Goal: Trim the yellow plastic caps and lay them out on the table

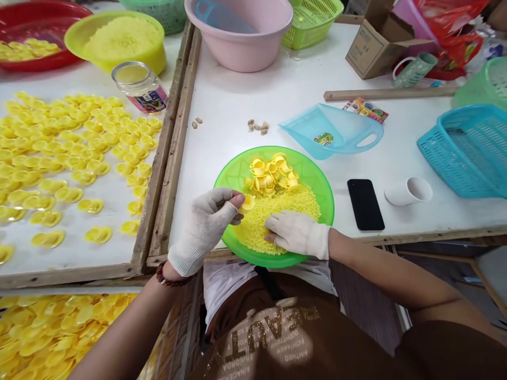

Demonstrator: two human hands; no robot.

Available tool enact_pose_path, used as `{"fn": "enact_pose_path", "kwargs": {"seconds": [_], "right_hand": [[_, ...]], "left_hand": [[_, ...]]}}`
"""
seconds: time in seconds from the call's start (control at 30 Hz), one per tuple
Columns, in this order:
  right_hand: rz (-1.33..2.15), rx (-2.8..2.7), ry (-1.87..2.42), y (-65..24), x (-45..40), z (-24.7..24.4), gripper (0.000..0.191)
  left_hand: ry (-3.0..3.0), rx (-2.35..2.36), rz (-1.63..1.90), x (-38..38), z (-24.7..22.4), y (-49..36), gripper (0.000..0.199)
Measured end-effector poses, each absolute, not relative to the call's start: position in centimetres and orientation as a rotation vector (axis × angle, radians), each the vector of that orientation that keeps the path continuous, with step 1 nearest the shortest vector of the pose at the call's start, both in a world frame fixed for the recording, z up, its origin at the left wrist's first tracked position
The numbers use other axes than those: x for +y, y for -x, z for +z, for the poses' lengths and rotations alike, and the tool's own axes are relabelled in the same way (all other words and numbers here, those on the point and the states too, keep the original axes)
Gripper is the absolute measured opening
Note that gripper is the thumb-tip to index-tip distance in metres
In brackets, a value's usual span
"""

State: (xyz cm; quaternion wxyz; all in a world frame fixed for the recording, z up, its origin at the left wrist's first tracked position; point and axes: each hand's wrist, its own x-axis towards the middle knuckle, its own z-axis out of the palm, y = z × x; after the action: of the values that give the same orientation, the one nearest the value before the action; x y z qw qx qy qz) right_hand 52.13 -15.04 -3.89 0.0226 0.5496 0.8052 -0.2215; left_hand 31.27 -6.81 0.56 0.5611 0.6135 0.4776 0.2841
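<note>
Near the table's front edge stands a green bowl (328, 203) filled with small yellow beads (253, 227). Several yellow toy cups (273, 171) are heaped at its far side. My left hand (208, 216), in a white glove with bare fingertips, pinches a small yellow cup (247, 203) over the bowl's left rim. On the beads rests my gloved right hand (295, 232), its fingers bent down into them; whatever they grip is hidden.
Yellow cup-and-saucer pieces (75, 153) cover the left table beyond a wooden ledge (170, 142). A blue scoop (332, 132), phone (365, 205), white paper cup (410, 191) and blue basket (467, 153) lie rightward. A pink basin (241, 42) stands behind.
</note>
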Motion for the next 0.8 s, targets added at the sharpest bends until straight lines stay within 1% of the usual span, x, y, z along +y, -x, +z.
{"fn": "enact_pose_path", "kwargs": {"seconds": [0.07, 0.13, 0.17, 0.23, 0.3, 0.33, 0.37, 0.4, 0.47, 0.6, 0.8], "right_hand": [[-0.855, 2.475, -1.818, -52.1, -14.7, -4.1, 0.023], [-1.16, 2.491, -1.997, -52.4, -14.0, -3.9, 0.033], [-1.39, 2.487, -2.103, -52.6, -13.7, -3.7, 0.038], [-2.018, 2.355, -2.294, -52.8, -13.0, -2.9, 0.044], [-2.686, 2.057, -2.376, -52.6, -12.4, -1.9, 0.046], [-2.957, 1.905, -2.368, -52.3, -12.1, -1.4, 0.048], [-3.156, 1.793, -2.354, -51.9, -11.9, -1.0, 0.049], [-3.285, 1.74, -2.35, -51.5, -11.8, -0.5, 0.05], [-3.404, 1.74, -2.377, -50.8, -11.5, 0.0, 0.053], [-3.395, 1.831, -2.447, -50.2, -11.3, 0.0, 0.056], [-3.455, 1.702, -2.493, -50.8, -11.1, 0.0, 0.056]], "left_hand": [[-1.485, 1.1, 0.629, -6.9, 0.2, -31.4, 0.031], [-1.558, 1.076, 0.594, -6.8, -0.3, -31.6, 0.03], [-1.598, 1.066, 0.577, -6.8, -0.6, -31.8, 0.03], [-1.643, 1.041, 0.542, -6.9, -1.1, -32.2, 0.031], [-1.617, 0.994, 0.496, -7.1, -1.5, -33.0, 0.031], [-1.581, 0.962, 0.466, -7.2, -1.6, -33.4, 0.032], [-1.537, 0.928, 0.436, -7.4, -1.7, -33.9, 0.032], [-1.494, 0.898, 0.409, -7.6, -1.8, -34.3, 0.032], [-1.426, 0.852, 0.377, -7.8, -1.7, -35.0, 0.032], [-1.373, 0.84, 0.386, -8.0, -1.6, -35.6, 0.032], [-1.381, 0.857, 0.387, -7.9, -1.7, -35.4, 0.035]]}}
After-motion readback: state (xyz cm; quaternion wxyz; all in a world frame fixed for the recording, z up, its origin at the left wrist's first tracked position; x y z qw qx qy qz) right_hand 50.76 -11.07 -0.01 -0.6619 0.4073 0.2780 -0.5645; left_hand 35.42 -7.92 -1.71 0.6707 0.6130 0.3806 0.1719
